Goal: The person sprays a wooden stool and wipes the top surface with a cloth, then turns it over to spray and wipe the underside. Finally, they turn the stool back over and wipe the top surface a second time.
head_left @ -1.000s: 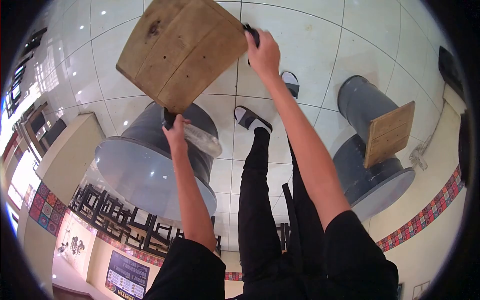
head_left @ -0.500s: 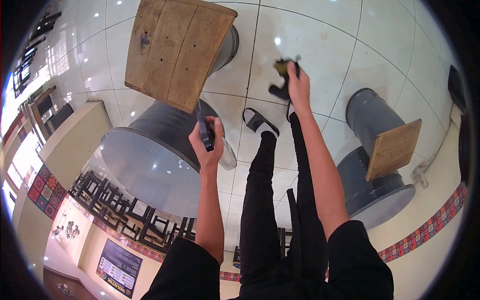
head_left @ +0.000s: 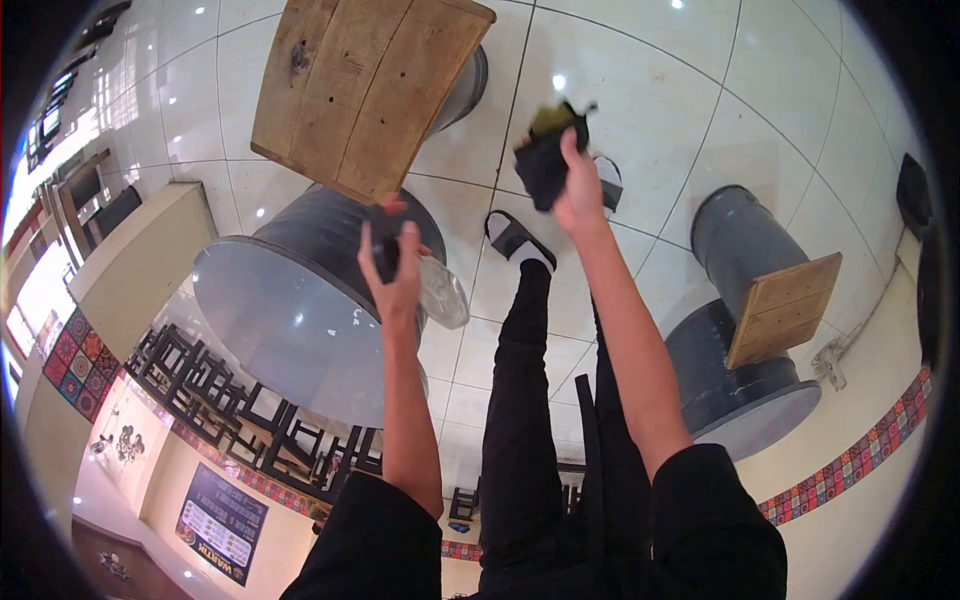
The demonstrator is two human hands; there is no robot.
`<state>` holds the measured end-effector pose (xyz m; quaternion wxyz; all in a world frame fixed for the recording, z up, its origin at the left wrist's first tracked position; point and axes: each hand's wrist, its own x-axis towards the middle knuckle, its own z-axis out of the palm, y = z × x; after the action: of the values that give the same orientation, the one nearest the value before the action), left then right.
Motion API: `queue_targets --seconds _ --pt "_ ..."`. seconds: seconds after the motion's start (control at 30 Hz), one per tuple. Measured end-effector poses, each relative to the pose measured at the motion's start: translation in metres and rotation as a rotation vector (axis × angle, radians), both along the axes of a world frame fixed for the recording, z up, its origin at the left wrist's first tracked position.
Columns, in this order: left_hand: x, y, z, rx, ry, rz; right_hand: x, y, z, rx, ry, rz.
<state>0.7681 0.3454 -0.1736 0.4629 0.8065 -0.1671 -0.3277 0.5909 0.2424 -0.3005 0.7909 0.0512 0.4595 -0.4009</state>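
A clear spray bottle [head_left: 441, 293] is held by its dark head in the left hand [head_left: 397, 275]; the grip is curled around it, though the fingers are blurred. The bottle is seen just beside the near corner of a wooden board [head_left: 345, 100], and whether the board is touched cannot be told. A black cloth [head_left: 545, 170] with a yellowish patch is held in the right hand [head_left: 582, 190], well apart from the board; its grip is closed on the cloth, with the thumb laid over it. The cloth is held above the tiled floor [head_left: 620, 60]. A large grey drum [head_left: 290, 320] is seen beside the left hand, and a smaller wooden panel [head_left: 785, 310] is set among dark drums [head_left: 748, 235] at the right.
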Motion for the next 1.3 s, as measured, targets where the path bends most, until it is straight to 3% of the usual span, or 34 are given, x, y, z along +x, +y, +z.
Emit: queue_targets --seconds 0.03,0.1,0.17,0.27,0.33,0.43,0.57,0.67,0.73,0.83,0.9,0.97,1.13,1.2,1.3 --pt "0.010 0.003 -0.007 -0.001 0.004 0.003 0.021 -0.019 0.003 -0.054 0.096 -0.030" --pt "0.050 0.009 -0.026 0.079 0.182 0.239 0.057 -0.061 -0.013 -0.344 0.388 0.051" --pt "0.075 0.006 -0.033 0.107 0.282 0.287 0.084 -0.101 -0.009 -0.729 0.737 0.184" --pt "0.096 -0.004 -0.048 0.112 0.370 0.293 0.115 -0.117 0.002 -0.795 0.805 0.272" --pt "0.103 0.001 -0.050 0.088 0.363 0.266 0.127 -0.104 0.002 -0.875 1.037 0.316" --pt "0.115 0.009 -0.050 0.172 0.432 0.230 0.147 -0.046 -0.001 -0.979 1.101 0.177" --pt "0.130 0.013 -0.047 0.180 0.528 0.135 0.153 0.043 0.015 -0.939 0.872 0.554" --pt "0.131 0.008 -0.039 0.264 0.487 0.121 0.161 0.106 0.026 -0.998 0.770 0.661" --pt "0.135 0.012 -0.043 0.256 0.496 0.107 0.167 0.126 0.033 -0.967 0.535 0.840" --pt "0.134 0.015 -0.046 0.247 0.478 0.081 0.180 0.124 0.028 -0.908 0.731 0.783" --pt "0.127 0.018 -0.046 0.247 0.456 0.070 0.188 0.094 0.015 -0.843 0.988 0.457" --pt "0.118 0.013 -0.042 0.255 0.434 0.130 0.183 0.028 0.016 -0.773 1.033 0.282" --pt "0.090 0.004 -0.039 0.294 0.344 -0.023 0.169 -0.075 -0.014 -0.925 1.220 0.349" --pt "0.077 -0.004 -0.041 0.431 0.200 -0.214 0.163 -0.070 0.005 -0.922 1.188 0.358" --pt "0.076 0.001 -0.049 0.325 0.305 -0.086 0.161 -0.035 0.003 -0.988 1.137 0.400"
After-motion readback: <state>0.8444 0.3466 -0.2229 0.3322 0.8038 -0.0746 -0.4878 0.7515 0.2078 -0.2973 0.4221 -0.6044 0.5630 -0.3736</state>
